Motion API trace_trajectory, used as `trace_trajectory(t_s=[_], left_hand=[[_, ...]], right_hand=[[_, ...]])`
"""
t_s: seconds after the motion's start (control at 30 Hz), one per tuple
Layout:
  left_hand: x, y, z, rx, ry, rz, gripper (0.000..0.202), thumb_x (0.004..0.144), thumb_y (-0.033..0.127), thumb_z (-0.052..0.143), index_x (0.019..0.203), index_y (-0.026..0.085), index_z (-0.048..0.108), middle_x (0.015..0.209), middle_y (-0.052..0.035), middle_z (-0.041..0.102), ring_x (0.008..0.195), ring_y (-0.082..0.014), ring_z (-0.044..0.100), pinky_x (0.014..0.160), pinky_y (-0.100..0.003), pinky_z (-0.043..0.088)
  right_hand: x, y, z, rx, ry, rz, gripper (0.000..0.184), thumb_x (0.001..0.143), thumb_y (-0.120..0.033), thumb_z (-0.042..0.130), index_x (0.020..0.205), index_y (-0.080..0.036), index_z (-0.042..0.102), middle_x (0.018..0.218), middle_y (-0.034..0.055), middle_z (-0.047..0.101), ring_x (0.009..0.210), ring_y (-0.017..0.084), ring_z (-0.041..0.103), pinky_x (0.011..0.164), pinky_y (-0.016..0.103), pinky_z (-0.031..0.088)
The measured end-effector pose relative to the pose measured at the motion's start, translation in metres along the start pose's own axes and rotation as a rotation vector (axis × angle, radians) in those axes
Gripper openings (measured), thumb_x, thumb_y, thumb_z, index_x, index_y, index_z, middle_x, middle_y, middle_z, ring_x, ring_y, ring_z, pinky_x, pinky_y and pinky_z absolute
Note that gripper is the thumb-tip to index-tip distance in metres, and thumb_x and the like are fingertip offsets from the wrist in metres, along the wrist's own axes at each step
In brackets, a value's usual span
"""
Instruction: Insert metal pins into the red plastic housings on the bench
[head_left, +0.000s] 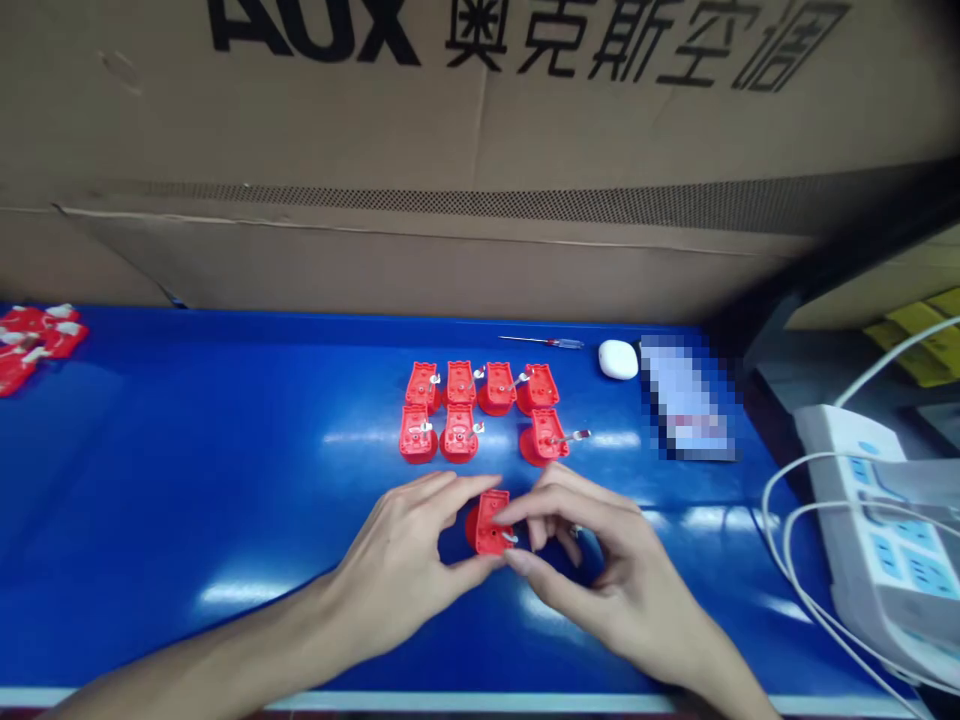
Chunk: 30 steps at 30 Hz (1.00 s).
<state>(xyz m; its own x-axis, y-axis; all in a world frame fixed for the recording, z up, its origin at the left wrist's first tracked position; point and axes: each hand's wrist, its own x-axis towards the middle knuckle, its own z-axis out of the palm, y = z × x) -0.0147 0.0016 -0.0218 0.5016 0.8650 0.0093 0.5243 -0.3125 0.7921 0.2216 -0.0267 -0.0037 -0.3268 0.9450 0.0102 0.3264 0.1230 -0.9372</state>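
Observation:
Both my hands meet at the front middle of the bench. My left hand (397, 570) and my right hand (592, 570) pinch a red plastic part (490, 524) between their fingertips. A small metal pin sticks out of its lower edge. Several similar red parts (460, 383) with metal contacts stand in two rows just beyond my fingers, on the blue workbench (187, 480). My right fingers partly hide the held part, and the space beneath that hand lies in shadow.
A heap of red parts (34, 345) lies at the far left. Beyond the rows lie a small screwdriver (541, 342), a white round case (618, 359) and a pixelated object (686, 400). A white power strip (870, 530) with cables sits right. A cardboard box (480, 100) stands behind.

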Motion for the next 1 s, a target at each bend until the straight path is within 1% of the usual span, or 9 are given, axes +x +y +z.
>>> trace_trajectory(t_s=[0.13,0.27,0.37,0.5,0.67,0.77,0.9,0.93,1.0], left_hand=[[0.0009,0.0012,-0.0002,0.006,0.006,-0.006,0.054,0.09,0.031,0.087,0.141,0.028,0.071,0.117,-0.0039,0.08,0.1,-0.0247,0.079,0.09,-0.039,0.065],[0.0007,0.001,-0.0005,0.02,0.017,0.01,0.051,0.092,0.036,0.086,0.14,0.028,0.071,0.112,-0.0036,0.08,0.096,-0.0236,0.078,0.086,-0.037,0.065],[-0.0007,0.0001,0.0004,0.034,0.027,0.024,0.05,0.094,0.038,0.085,0.14,0.027,0.071,0.113,-0.0047,0.08,0.097,-0.0245,0.078,0.084,-0.037,0.065],[-0.0015,-0.001,0.0021,0.048,0.026,0.034,0.05,0.094,0.037,0.085,0.141,0.027,0.07,0.115,-0.0051,0.08,0.099,-0.0255,0.078,0.086,-0.038,0.065],[-0.0012,-0.0021,0.0022,0.053,0.024,0.045,0.05,0.093,0.033,0.085,0.141,0.027,0.069,0.111,-0.0038,0.08,0.096,-0.0246,0.078,0.086,-0.038,0.064],[-0.0015,-0.0034,0.002,0.042,0.017,0.044,0.054,0.09,0.029,0.088,0.141,0.027,0.069,0.115,-0.0043,0.08,0.099,-0.0253,0.078,0.089,-0.039,0.064],[-0.0009,-0.0048,0.0022,0.017,0.018,0.038,0.058,0.088,0.03,0.091,0.141,0.027,0.069,0.12,-0.0051,0.081,0.103,-0.0261,0.079,0.093,-0.04,0.064],[-0.0006,-0.0047,0.0022,0.013,0.02,0.037,0.057,0.088,0.03,0.091,0.141,0.027,0.069,0.119,-0.0049,0.081,0.103,-0.026,0.079,0.092,-0.04,0.064],[-0.0003,-0.0038,0.0021,0.011,0.027,0.042,0.056,0.087,0.028,0.091,0.14,0.027,0.07,0.118,-0.0042,0.081,0.102,-0.0256,0.079,0.092,-0.039,0.064]], right_hand=[[-0.0001,0.002,0.0002,-0.007,-0.012,-0.005,0.005,0.104,-0.033,0.077,0.107,-0.032,0.081,0.091,0.0016,0.064,0.083,0.02,0.06,0.068,0.034,0.044],[-0.0009,0.0043,-0.001,-0.026,0.018,-0.022,0.008,0.105,-0.032,0.076,0.1,-0.028,0.081,0.087,0.0016,0.062,0.081,0.02,0.057,0.068,0.035,0.042],[0.0001,0.0062,-0.0003,-0.052,0.048,-0.083,0.01,0.105,-0.03,0.077,0.097,-0.025,0.079,0.083,0.0006,0.06,0.079,0.018,0.056,0.067,0.034,0.041],[0.0023,0.0085,0.0034,-0.142,0.108,-0.171,0.015,0.103,-0.027,0.079,0.091,-0.022,0.073,0.081,-0.0003,0.056,0.075,0.017,0.051,0.065,0.033,0.04],[0.0035,0.0099,0.0069,-0.23,0.144,-0.23,0.019,0.101,-0.025,0.081,0.088,-0.021,0.068,0.081,-0.0004,0.055,0.074,0.017,0.05,0.066,0.033,0.041],[0.0037,0.0098,0.0059,-0.221,0.118,-0.229,0.015,0.098,-0.028,0.085,0.098,-0.023,0.07,0.085,0.0002,0.059,0.078,0.018,0.054,0.068,0.033,0.044],[0.0021,0.0084,0.0015,-0.167,0.04,-0.196,0.029,0.097,-0.031,0.086,0.123,-0.029,0.073,0.098,0.0022,0.066,0.087,0.02,0.06,0.073,0.034,0.049],[0.0015,0.0079,0.0002,-0.153,0.021,-0.189,0.031,0.098,-0.031,0.085,0.126,-0.03,0.073,0.1,0.0026,0.067,0.088,0.021,0.06,0.075,0.034,0.05],[0.0004,0.0067,-0.0022,-0.134,-0.009,-0.178,0.027,0.1,-0.03,0.082,0.126,-0.031,0.075,0.102,0.0034,0.068,0.089,0.021,0.061,0.076,0.034,0.051]])
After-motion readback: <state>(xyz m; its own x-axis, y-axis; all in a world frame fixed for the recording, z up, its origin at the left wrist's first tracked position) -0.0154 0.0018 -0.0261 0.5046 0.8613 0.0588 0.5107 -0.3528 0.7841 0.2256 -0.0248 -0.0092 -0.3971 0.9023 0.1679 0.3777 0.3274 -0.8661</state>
